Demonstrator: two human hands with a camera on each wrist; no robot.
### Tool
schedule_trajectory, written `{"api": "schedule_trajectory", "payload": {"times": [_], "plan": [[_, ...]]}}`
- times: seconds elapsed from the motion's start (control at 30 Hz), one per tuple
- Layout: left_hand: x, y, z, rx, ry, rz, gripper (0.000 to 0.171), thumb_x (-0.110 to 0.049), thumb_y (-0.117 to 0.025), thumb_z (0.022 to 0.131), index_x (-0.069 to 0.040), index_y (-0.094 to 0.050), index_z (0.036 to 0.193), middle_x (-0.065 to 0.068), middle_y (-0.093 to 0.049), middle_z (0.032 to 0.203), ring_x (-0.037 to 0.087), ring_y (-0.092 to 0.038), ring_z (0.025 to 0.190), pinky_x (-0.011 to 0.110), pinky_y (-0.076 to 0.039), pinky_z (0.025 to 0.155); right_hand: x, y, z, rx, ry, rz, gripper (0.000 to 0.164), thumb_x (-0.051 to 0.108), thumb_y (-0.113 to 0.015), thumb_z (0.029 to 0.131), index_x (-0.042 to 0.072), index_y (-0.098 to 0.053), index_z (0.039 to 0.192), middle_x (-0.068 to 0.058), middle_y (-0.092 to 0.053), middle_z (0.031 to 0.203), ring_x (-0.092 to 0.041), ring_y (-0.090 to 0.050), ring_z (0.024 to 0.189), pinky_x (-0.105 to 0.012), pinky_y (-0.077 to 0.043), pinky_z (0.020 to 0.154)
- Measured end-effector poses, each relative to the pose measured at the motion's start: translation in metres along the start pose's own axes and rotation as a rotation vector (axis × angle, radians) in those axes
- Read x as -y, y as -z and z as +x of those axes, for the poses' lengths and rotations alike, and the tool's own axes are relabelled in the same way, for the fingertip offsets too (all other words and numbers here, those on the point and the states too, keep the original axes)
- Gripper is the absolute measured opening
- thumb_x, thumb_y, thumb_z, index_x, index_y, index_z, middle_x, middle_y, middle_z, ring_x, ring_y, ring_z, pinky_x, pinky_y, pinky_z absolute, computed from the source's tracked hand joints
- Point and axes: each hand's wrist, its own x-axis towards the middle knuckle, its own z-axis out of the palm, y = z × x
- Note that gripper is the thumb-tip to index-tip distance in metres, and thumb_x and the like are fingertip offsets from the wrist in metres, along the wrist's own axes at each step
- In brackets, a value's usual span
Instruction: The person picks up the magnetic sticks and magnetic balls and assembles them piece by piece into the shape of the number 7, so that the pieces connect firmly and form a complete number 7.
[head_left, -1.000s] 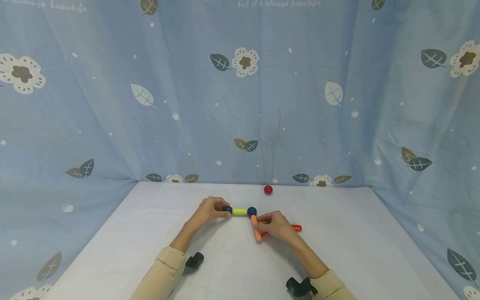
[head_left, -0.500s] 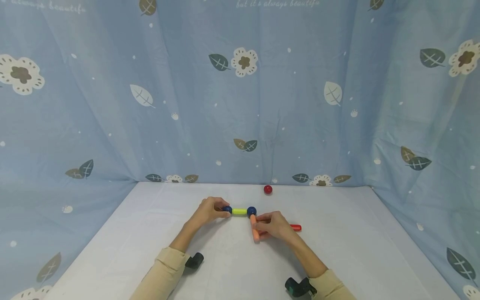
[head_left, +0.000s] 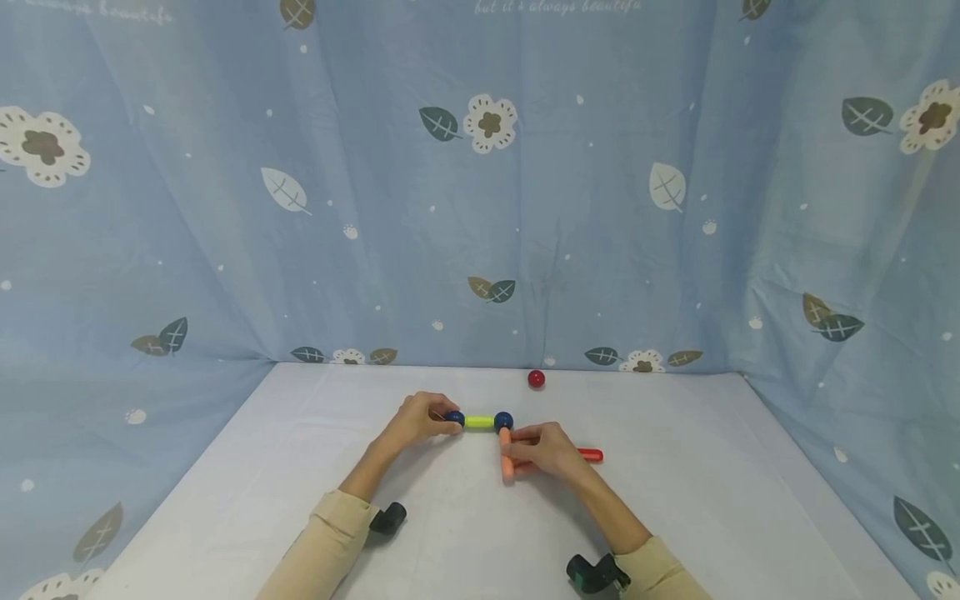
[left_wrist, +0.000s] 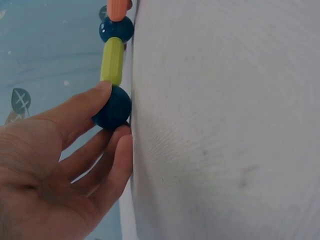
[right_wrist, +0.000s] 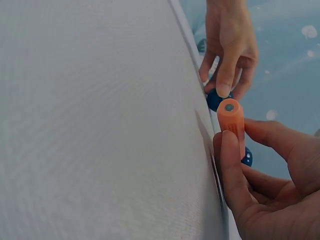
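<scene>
My left hand [head_left: 420,421] pinches a dark blue ball [left_wrist: 114,109] between thumb and fingers. From that ball a yellow-green magnetic rod [head_left: 479,422] runs to a second blue ball [head_left: 503,420]. An orange magnetic rod [head_left: 506,468] joins the second ball and points toward the person; my right hand [head_left: 551,450] grips its side. In the right wrist view the orange rod's free end shows a small metal disc. Another orange piece [head_left: 527,469] lies partly hidden under the right hand.
A red rod [head_left: 592,455] lies just right of the right hand, its left part covered. At the back of the white table [head_left: 480,533] sits a red ball [head_left: 536,379]. Behind the table hangs a blue patterned curtain [head_left: 480,208].
The orange rod's near end has swung slightly left, so the rod now stands almost square to the yellow-green one. The left hand stays in place on its ball.
</scene>
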Motion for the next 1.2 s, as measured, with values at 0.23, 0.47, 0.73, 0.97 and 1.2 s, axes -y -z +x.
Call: {"api": "schedule_trajectory", "payload": {"times": [0.23, 0.47, 0.73, 0.97, 1.2], "plan": [[-0.0005, -0.0002, 0.0034, 0.012, 0.018, 0.001, 0.027, -0.022, -0.083, 0.079, -0.014, -0.074, 0.104, 0.004, -0.075, 0.099, 0.013, -0.067, 0.082, 0.026, -0.053, 0.066, -0.0014, -0.0016, 0.0012, 0.028, -0.006, 0.071, 0.049, 0.027, -0.077, 0.085, 0.000, -0.064, 0.124, -0.007, -0.073, 0.096, -0.011, -0.069, 0.073, -0.025, -0.059, 0.068], [-0.0023, -0.0031, 0.0084, 0.016, -0.002, 0.027, 0.028, -0.020, -0.081, 0.080, -0.013, -0.074, 0.107, 0.005, -0.075, 0.101, 0.015, -0.069, 0.084, 0.028, -0.055, 0.070, -0.0028, 0.0005, 0.0023, 0.042, -0.008, 0.107, 0.051, 0.026, -0.077, 0.085, -0.002, -0.062, 0.126, -0.008, -0.073, 0.097, -0.014, -0.072, 0.073, -0.027, -0.060, 0.068], [-0.0041, -0.0060, 0.0102, 0.007, -0.013, 0.040, 0.033, -0.020, -0.080, 0.082, -0.010, -0.072, 0.112, 0.007, -0.074, 0.103, 0.016, -0.069, 0.086, 0.030, -0.057, 0.073, -0.0005, 0.0023, -0.0023, 0.042, 0.011, 0.117, 0.053, 0.026, -0.076, 0.086, -0.004, -0.061, 0.127, -0.009, -0.072, 0.100, -0.016, -0.072, 0.075, -0.032, -0.060, 0.070], [-0.0029, -0.0084, 0.0088, -0.002, -0.017, 0.046, 0.039, -0.021, -0.078, 0.084, -0.009, -0.069, 0.120, 0.010, -0.073, 0.109, 0.020, -0.071, 0.091, 0.031, -0.058, 0.074, -0.0009, 0.0036, -0.0017, 0.049, 0.020, 0.133, 0.054, 0.025, -0.076, 0.086, -0.005, -0.060, 0.129, -0.009, -0.073, 0.100, -0.013, -0.071, 0.075, -0.031, -0.060, 0.070], [-0.0069, -0.0046, 0.0070, 0.005, -0.019, 0.014, 0.042, -0.023, -0.077, 0.085, -0.007, -0.067, 0.123, 0.012, -0.072, 0.114, 0.024, -0.071, 0.097, 0.035, -0.059, 0.079, -0.0033, 0.0052, 0.0012, 0.044, 0.008, 0.127, 0.056, 0.028, -0.076, 0.086, -0.002, -0.060, 0.130, -0.008, -0.072, 0.100, -0.012, -0.070, 0.077, -0.028, -0.060, 0.071]]}}
